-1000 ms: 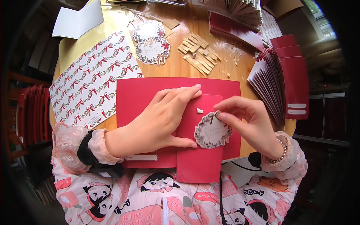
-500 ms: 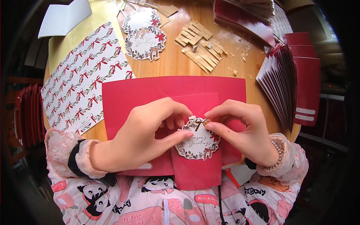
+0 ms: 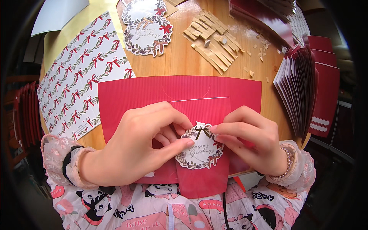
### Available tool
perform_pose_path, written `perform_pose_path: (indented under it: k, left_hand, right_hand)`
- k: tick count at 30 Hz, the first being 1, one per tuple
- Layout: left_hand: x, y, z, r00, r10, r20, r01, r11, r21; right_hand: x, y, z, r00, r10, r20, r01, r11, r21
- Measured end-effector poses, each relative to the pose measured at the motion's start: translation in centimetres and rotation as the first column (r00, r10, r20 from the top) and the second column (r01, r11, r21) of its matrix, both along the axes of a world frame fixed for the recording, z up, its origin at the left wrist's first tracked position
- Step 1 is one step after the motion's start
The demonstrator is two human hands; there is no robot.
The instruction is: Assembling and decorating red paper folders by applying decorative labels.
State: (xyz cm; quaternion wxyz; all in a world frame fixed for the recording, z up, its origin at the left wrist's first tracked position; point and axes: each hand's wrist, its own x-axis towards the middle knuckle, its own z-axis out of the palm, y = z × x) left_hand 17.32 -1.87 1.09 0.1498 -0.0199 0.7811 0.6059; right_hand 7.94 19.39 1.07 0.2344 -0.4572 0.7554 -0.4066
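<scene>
Both hands pinch a scalloped paper wreath sticker [image 3: 200, 150]: left hand [image 3: 143, 143] at nine o'clock, right hand [image 3: 249, 138] at three, over a ribbed red envelope [image 3: 153, 94] on round wooden table [image 3: 184, 63].

A round wooden table [image 3: 180, 61] with a warm honey-coloured top filled the middle of the frame, its edge curving down on both sides. Light fell evenly and brightly across the wood, strongest toward the upper centre, with soft shadows only. Beyond the table's rim the room was dim. At the far left of the frame stood red chairs [image 3: 23, 115] with slatted backs, low in shadow. At the right edge a dark surface or shelf showed, too murky to identify. The corners of the frame were black from the lens.
</scene>
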Motion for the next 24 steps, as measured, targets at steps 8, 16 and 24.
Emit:
perform_pose_path:
  k: [8,16,24]
  left_hand:
    - [-0.2,0.1,-0.2,0.996,0.014,-0.085,-0.018,0.999,-0.049]
    - [0.0,0.2,-0.7,0.99,0.009,-0.141,-0.021,0.996,-0.082]
    - [0.1,0.4,-0.9,0.979,-0.015,-0.205,-0.021,0.985,-0.17]
  right_hand:
    - [0.5,0.1,-0.2,0.971,0.031,-0.237,-0.041,0.998,-0.038]
    - [0.8,0.2,-0.5,0.911,0.122,-0.393,-0.117,0.992,0.036]
    - [0.6,0.0,-0.9,0.795,0.208,-0.571,-0.139,0.977,0.162]
